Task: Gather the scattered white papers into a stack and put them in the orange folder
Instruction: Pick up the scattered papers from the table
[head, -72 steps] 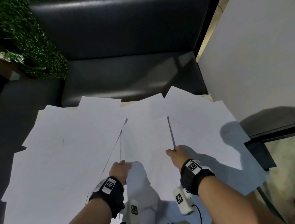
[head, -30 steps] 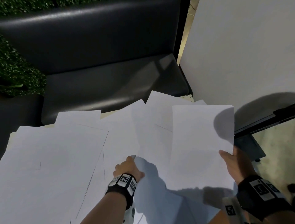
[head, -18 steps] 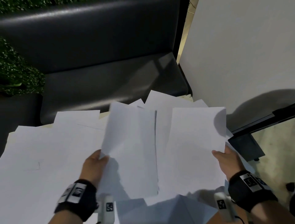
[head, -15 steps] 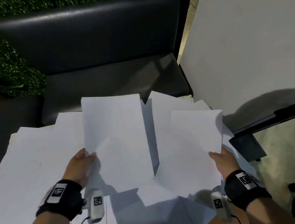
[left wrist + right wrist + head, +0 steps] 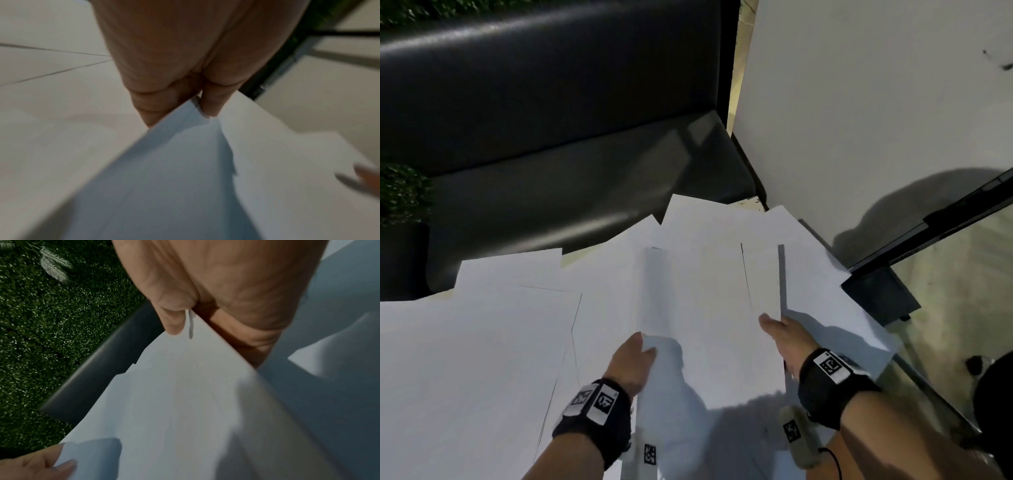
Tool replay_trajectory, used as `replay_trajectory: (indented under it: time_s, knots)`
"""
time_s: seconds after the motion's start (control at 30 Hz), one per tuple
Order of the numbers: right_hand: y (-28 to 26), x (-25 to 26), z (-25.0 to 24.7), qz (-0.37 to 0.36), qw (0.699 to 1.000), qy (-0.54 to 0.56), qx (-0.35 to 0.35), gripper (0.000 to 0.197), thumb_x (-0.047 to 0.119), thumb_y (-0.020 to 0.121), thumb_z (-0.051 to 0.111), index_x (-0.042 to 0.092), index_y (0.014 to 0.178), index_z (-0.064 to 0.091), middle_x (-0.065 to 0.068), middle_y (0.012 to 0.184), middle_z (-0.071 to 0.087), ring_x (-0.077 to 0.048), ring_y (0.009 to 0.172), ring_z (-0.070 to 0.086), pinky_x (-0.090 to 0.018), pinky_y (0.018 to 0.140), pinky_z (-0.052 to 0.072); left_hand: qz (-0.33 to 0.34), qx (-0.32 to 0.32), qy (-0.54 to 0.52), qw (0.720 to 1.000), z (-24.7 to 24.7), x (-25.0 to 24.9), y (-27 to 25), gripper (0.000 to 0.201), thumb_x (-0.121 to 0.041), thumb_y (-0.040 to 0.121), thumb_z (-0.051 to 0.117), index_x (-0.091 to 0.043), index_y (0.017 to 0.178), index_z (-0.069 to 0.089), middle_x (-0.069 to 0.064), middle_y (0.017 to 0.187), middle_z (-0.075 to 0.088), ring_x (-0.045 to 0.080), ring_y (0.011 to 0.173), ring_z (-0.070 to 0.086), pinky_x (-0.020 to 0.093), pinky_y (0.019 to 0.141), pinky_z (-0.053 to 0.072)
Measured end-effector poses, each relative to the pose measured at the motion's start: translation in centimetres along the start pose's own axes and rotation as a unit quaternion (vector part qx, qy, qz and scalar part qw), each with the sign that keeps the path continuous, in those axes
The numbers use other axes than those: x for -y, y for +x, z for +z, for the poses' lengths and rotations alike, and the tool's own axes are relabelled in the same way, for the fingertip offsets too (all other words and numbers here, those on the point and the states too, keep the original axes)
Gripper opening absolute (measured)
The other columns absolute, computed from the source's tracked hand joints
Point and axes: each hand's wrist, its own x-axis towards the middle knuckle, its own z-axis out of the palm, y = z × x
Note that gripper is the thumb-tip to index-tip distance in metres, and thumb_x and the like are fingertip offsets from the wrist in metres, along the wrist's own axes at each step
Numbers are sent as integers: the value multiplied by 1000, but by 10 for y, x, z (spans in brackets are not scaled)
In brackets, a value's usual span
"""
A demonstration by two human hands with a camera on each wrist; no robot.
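Note:
Several white papers [image 5: 465, 359] lie scattered and overlapping across the table. My left hand [image 5: 635, 356] pinches the near left edge of a lifted white sheet [image 5: 705, 308]. In the left wrist view the thumb and fingers [image 5: 200, 107] pinch that paper [image 5: 185, 178] at its corner. My right hand [image 5: 782, 330] pinches the right edge of the lifted sheets. The right wrist view shows the thumb [image 5: 174, 321] on top of the paper [image 5: 185, 402], which overlaps the left one. No orange folder is in view.
A dark leather sofa [image 5: 551, 171] stands behind the table. A white wall panel [image 5: 859, 120] rises at the right, with a black frame piece [image 5: 880, 298] by the table's right edge. Green foliage [image 5: 400, 192] shows at the far left.
Each hand lifted one sheet off the table. The left hand then swung right and brought its sheet over the one in the right hand, so both hands are now close together.

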Motion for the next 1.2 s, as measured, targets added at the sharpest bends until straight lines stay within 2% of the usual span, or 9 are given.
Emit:
replay_trajectory:
  time_s: [0.17, 0.27, 0.37, 0.5, 0.6, 0.7, 0.83, 1.0, 1.2]
  knots:
    - [3, -3, 7, -10, 999, 26, 31, 48, 21, 95, 63, 5, 138, 52, -3, 136, 57, -20, 133, 50, -26, 107, 33, 2, -10, 85, 996, 28, -9, 3, 42, -15, 105, 45, 2, 144, 43, 19, 145, 52, 33, 133, 50, 34, 109, 37]
    - [7, -7, 14, -25, 1000, -5, 17, 38, 9, 91, 65, 3, 128, 58, -8, 120, 66, -24, 115, 61, -28, 99, 44, 16, -7, 135, 991, 37, -16, 2, 34, -14, 106, 42, -1, 137, 45, 16, 130, 59, 30, 112, 57, 30, 95, 42]
    - [6, -7, 16, -59, 995, -75, -20, 19, 3, 90, 56, 9, 107, 64, -6, 98, 68, -24, 89, 63, -25, 79, 47, 26, -3, 183, 983, 39, -22, -1, 37, -21, 107, 38, -8, 141, 42, 14, 137, 56, 31, 121, 56, 33, 101, 43]
    - [-4, -1, 9, -106, 991, -11, -76, 26, 3, 87, 51, 14, 104, 67, 0, 95, 72, -23, 89, 66, -32, 85, 53, 46, -74, 123, 989, 35, -22, -5, 24, -35, 102, 42, -14, 107, 52, 11, 112, 63, 30, 94, 60, 41, 85, 50]
    - [-13, 15, -12, -144, 969, 112, -164, 25, 5, 92, 55, 17, 111, 66, -2, 106, 72, -23, 99, 67, -35, 95, 52, 29, -128, 82, 988, 31, -21, -8, 26, -39, 101, 43, -14, 100, 49, 9, 104, 62, 30, 89, 59, 40, 82, 49]
    - [-22, 41, -39, -179, 926, 224, -246, 19, 6, 94, 57, 17, 109, 63, 7, 94, 67, -16, 94, 63, -26, 89, 47, 27, -98, 146, 984, 38, -21, -10, 33, -36, 100, 47, -14, 121, 59, 10, 118, 60, 30, 103, 59, 36, 90, 47]
    - [-27, 66, -62, -161, 894, 296, -296, 7, 6, 90, 60, 9, 95, 57, 6, 73, 51, -16, 81, 53, -20, 61, 41, 99, -54, 251, 961, 68, -40, -21, 47, -31, 97, 53, -18, 141, 48, 8, 134, 54, 29, 123, 49, 35, 100, 44]
    - [-34, 70, -66, -186, 907, 252, -280, 12, 9, 91, 57, 15, 100, 52, 5, 81, 57, -14, 77, 56, -26, 79, 46, 121, -20, 343, 931, 113, -68, -29, 89, -56, 81, 68, -17, 150, 27, 5, 142, 42, 30, 129, 40, 42, 102, 42]
    - [-38, 71, -69, -176, 911, 280, -247, 9, 7, 90, 57, 11, 96, 52, 4, 77, 54, -14, 67, 53, -20, 65, 44, 56, -14, 445, 893, 135, -79, -21, 85, -45, 77, 79, -13, 140, 30, 8, 138, 47, 30, 126, 44, 39, 97, 44]
